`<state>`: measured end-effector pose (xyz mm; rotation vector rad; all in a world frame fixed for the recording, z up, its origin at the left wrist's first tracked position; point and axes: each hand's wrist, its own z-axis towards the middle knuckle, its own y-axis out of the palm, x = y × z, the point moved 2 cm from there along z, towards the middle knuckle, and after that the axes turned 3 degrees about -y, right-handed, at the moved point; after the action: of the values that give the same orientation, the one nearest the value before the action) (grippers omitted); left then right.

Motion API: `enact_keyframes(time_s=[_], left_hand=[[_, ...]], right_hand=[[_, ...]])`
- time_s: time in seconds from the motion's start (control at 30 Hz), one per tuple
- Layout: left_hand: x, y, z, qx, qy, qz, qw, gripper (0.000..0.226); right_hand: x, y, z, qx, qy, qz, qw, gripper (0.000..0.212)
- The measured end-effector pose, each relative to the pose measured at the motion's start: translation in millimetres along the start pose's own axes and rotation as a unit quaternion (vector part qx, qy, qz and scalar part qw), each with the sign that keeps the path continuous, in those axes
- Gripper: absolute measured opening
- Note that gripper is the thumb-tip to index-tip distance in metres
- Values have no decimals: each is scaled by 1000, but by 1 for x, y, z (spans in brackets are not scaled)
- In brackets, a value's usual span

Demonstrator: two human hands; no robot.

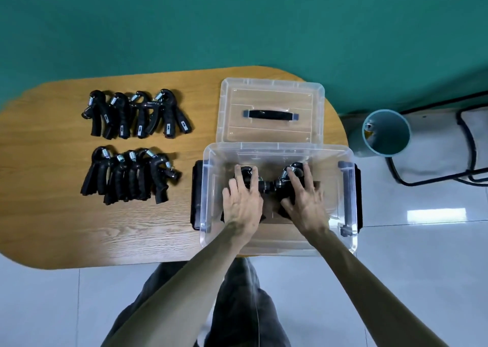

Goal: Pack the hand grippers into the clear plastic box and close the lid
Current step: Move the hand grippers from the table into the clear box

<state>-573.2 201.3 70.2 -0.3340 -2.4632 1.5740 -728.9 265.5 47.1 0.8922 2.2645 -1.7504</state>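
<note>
Head view: two hand grippers (266,185) are pressed onto the floor of the clear plastic box (208,214), heads meeting at centre, under the spread fingers of the left hand (241,201) and right hand (303,201). Remaining grippers (132,145) lie well left, nearer the left hand; the lid (272,95) lies behind the box.
</note>
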Motion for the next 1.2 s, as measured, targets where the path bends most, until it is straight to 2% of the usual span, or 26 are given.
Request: enact_keyframes(time_s=[0.13,0.27,0.37,0.47,0.53,0.73,0.87,1.0,1.2], left_hand=[[-2,15,13,-16,8,1,1000,76],[-5,32,17,-15,13,4,1000,79],[-7,41,18,-1,17,-6,1000,79],[-7,44,18,16,24,-6,1000,76],[-6,45,18,17,29,-2,999,76],[-8,47,18,15,28,-24,999,76],[-13,35,11,5,16,-50,999,75],[-22,14,-2,22,81,-53,995,72],[-42,-29,-17,80,138,-57,985,66]], right_hand=[[12,18,8,-33,-22,2,999,79],[12,25,12,-21,-15,8,1000,80],[15,30,14,-9,-43,9,999,81],[15,31,13,-14,-57,-1,998,72],[13,30,12,-20,-53,-8,998,67],[10,27,11,-43,-35,-29,998,72],[-3,9,9,4,11,-47,999,57],[-20,-12,6,37,41,-17,998,55],[-61,-34,2,33,-5,-62,997,58]])
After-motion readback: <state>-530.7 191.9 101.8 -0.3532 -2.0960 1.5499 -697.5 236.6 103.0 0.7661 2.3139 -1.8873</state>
